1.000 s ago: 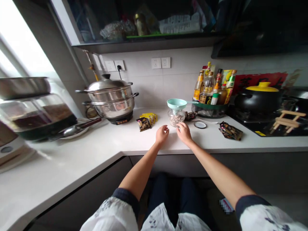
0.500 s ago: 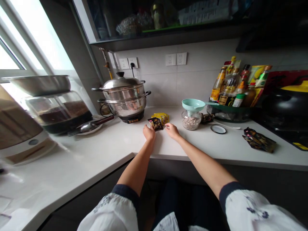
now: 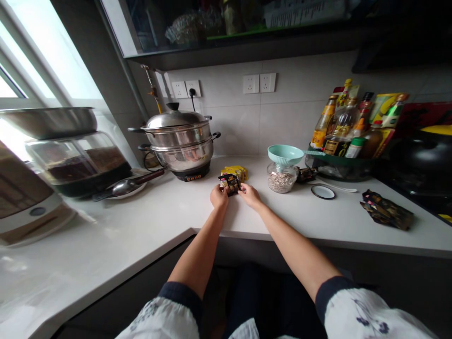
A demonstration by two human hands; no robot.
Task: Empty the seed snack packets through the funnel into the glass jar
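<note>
Just above the counter, a small black snack packet (image 3: 231,182) with gold print is held between my two hands. My left hand (image 3: 219,196) pinches its left side, and the fingers of my right hand (image 3: 250,195) are closed at its right edge. Behind it on the counter lie yellow packets (image 3: 237,170), partly covered by the black one. To the right of my right hand stands a glass jar (image 3: 281,180) holding pale speckled grains or seeds. A mint-green funnel (image 3: 285,154) sits in the jar's mouth. What the black packet contains is hidden.
A steel steamer pot (image 3: 178,136) stands behind on the left, near a ladle (image 3: 124,187) on a dish. Right of the jar are a ring-shaped lid (image 3: 323,191), a crumpled dark packet (image 3: 386,210) and a tray (image 3: 348,165) of bottles. The counter's front edge runs below my wrists.
My right hand has moved slightly left onto the black packet's right edge; before, it was a little apart. The packet now faces me more fully. The view has shifted slightly.
</note>
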